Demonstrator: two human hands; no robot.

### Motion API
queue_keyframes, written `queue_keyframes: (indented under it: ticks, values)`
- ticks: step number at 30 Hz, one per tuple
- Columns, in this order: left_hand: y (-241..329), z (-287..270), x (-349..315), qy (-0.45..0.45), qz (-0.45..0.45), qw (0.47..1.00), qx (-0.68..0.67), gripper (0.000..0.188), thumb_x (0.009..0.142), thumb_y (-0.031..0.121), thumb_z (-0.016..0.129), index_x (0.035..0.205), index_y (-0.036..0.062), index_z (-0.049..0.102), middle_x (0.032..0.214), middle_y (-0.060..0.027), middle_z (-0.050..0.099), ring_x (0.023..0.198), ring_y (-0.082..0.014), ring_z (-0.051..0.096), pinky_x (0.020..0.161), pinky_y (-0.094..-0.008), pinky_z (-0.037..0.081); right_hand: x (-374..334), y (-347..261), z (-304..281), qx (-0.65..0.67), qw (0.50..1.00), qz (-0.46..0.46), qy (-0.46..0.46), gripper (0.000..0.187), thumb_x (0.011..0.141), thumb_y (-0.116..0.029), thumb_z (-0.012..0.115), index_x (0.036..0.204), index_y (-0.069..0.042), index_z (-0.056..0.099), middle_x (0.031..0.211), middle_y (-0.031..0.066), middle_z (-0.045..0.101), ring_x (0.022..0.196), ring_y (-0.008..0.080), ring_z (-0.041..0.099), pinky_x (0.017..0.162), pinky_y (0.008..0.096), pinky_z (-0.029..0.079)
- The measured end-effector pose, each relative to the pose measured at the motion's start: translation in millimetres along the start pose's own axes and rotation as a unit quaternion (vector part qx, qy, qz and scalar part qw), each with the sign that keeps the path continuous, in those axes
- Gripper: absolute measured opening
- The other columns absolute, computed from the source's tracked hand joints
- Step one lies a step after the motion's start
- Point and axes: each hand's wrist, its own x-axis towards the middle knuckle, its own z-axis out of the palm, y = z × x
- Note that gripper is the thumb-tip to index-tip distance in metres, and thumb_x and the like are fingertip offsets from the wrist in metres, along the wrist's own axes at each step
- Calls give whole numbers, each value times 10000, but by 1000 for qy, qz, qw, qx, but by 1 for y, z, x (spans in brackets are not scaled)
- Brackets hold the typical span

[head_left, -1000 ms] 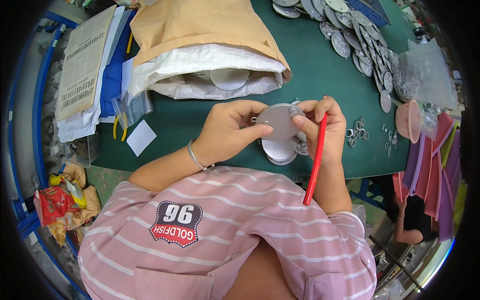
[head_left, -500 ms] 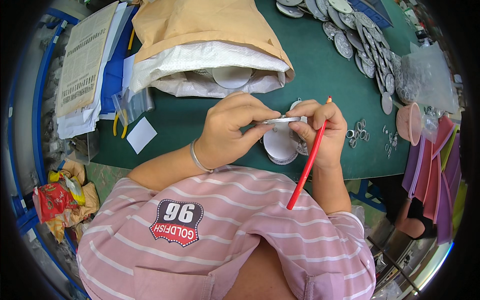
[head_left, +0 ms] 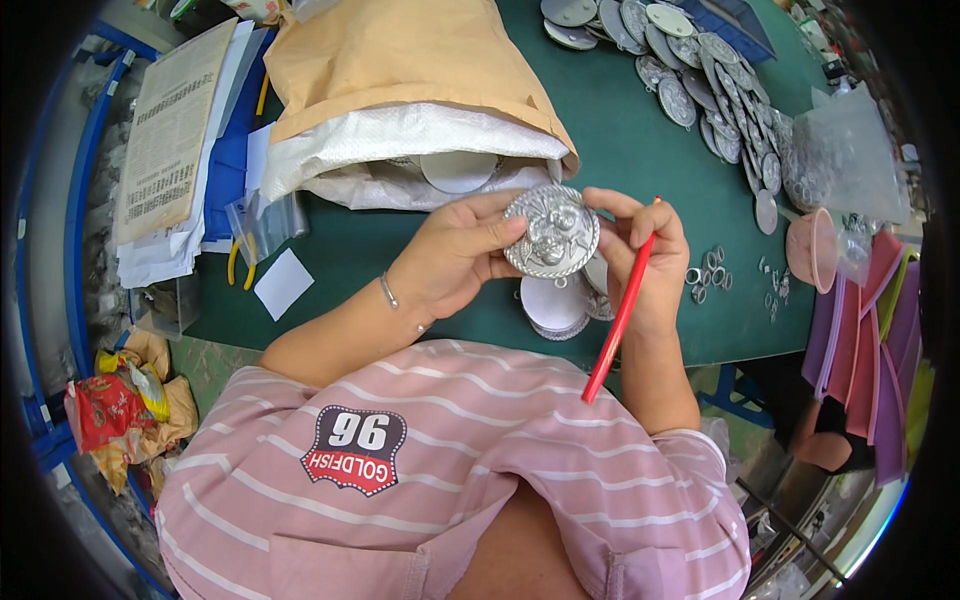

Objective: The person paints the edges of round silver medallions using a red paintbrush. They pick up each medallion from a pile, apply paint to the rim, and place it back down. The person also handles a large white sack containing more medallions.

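A round silver metal medallion (head_left: 552, 232) with raised figures and a rope-like rim is held up in front of me, its relief side facing up. My left hand (head_left: 450, 252) pinches its left edge, thumb on the face and fingers behind. The fingertips of my right hand (head_left: 655, 262) are at its right edge. Gripped in the same right hand is a slim red pencil (head_left: 617, 330), slanting down toward my shirt. Below the medallion, on the table, lies a small stack of similar discs (head_left: 553, 303), plain side up, partly hidden by my hands.
An open woven sack (head_left: 400, 150) with discs inside lies ahead on the green table (head_left: 590, 120). Many discs (head_left: 735, 110) spread at the far right. Small metal rings (head_left: 710, 272), a pink cup (head_left: 812, 250), yellow-handled pliers (head_left: 240, 262) and white paper (head_left: 284, 285) lie around.
The medallion, earlier seen edge-on between both hands, is now tilted so its raised face shows. My left hand has turned with it; the pencil stays in my right hand.
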Motion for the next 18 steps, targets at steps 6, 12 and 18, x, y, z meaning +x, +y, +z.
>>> queue_keyframes:
  ticks: [6,12,18]
  values:
    - [1,6,-6,45,50,997,35,429,889,152,544,1261,-27,428,1148,-130,570,1030,-221,591,870,-380,505,1,-3,-2,42,991,97,80,154,858,41,512,805,-60,408,958,217,616,795,192,629,612,280,548]
    - [7,10,-6,20,48,999,10,382,933,168,460,1254,-36,429,1173,-152,549,1050,-243,580,877,-403,504,-2,-3,-1,29,993,99,58,212,806,74,588,816,-48,415,923,222,615,710,181,629,525,243,551]
    - [5,11,-6,19,63,997,39,388,955,211,416,1247,-44,432,1179,-175,538,1054,-273,576,888,-428,496,-3,-4,-5,13,996,73,52,254,789,79,613,765,-53,397,914,224,630,704,184,629,589,267,541]
